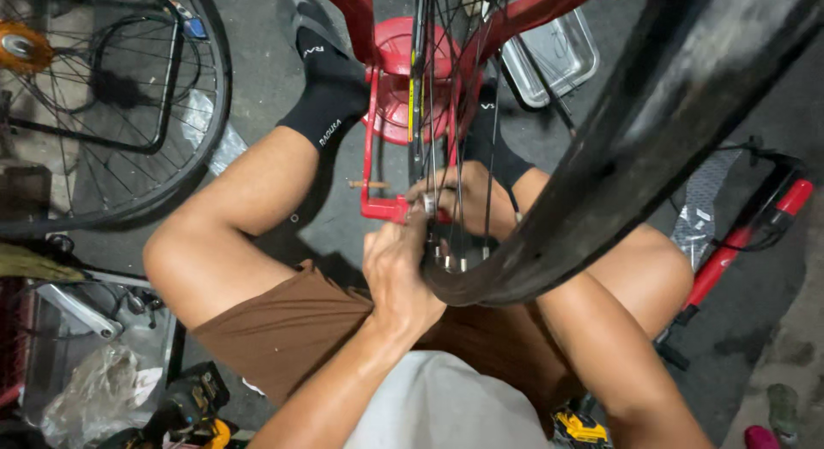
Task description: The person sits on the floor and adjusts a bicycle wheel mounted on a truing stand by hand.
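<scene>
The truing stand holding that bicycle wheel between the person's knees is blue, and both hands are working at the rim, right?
Not quite: the truing stand is red, not blue, as the head view shows. The rest holds: the bicycle wheel sits between the knees, and the left hand and right hand are at the rim.

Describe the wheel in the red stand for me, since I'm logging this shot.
The wheel is a black-rimmed bicycle wheel with thin dark spokes and silver nipples, standing upright in a red truing stand between the person's knees. Its rim looks like metal and sweeps from upper right down to the lap. The left hand grips at the rim's lowest part; the right hand reaches through the spokes.
</scene>
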